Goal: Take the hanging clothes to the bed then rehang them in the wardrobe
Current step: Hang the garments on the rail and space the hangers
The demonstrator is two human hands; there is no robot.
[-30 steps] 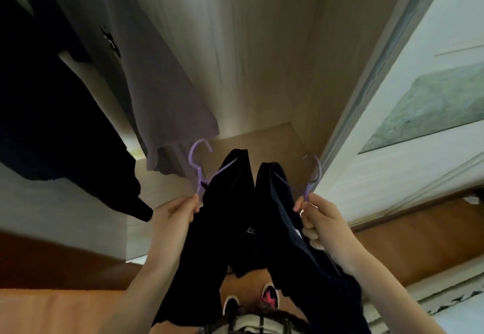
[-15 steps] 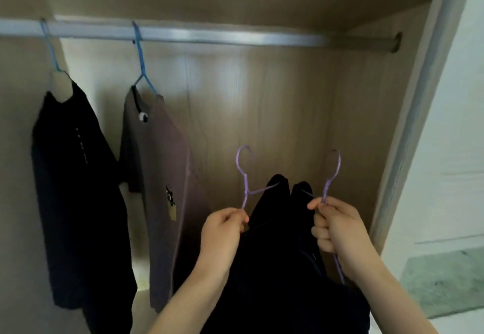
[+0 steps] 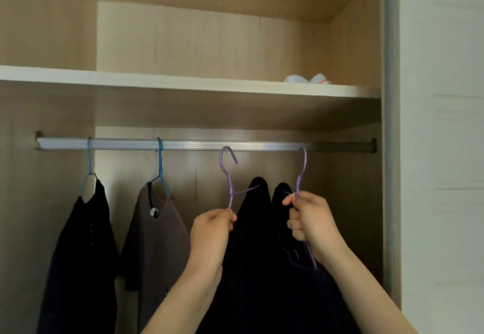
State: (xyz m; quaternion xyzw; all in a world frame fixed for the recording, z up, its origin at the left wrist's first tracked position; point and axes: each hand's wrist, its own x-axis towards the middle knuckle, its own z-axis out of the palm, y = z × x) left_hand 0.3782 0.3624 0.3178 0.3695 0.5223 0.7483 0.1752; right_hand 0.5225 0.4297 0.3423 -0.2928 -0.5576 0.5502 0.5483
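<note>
Inside the wardrobe, my left hand (image 3: 213, 229) pinches the stem of a purple hanger (image 3: 228, 174) whose hook sits just below the metal rail (image 3: 199, 144). My right hand (image 3: 309, 218) grips a second purple hanger (image 3: 301, 168), its hook up at the rail's underside. Black clothes (image 3: 262, 255) droop from both hangers between and below my hands. Further left on the rail, a black garment (image 3: 83, 255) and a grey-brown shirt (image 3: 159, 242) hang on blue hangers.
A shelf (image 3: 183, 83) runs above the rail, with a small white bundle (image 3: 307, 79) at its right end. The wardrobe's right side panel (image 3: 390, 150) stands close to my right hand; a white wall lies beyond it.
The view has swung up from the wardrobe floor to the rail and shelf. Both hands have lifted the purple hangers with the black clothes up to the rail.
</note>
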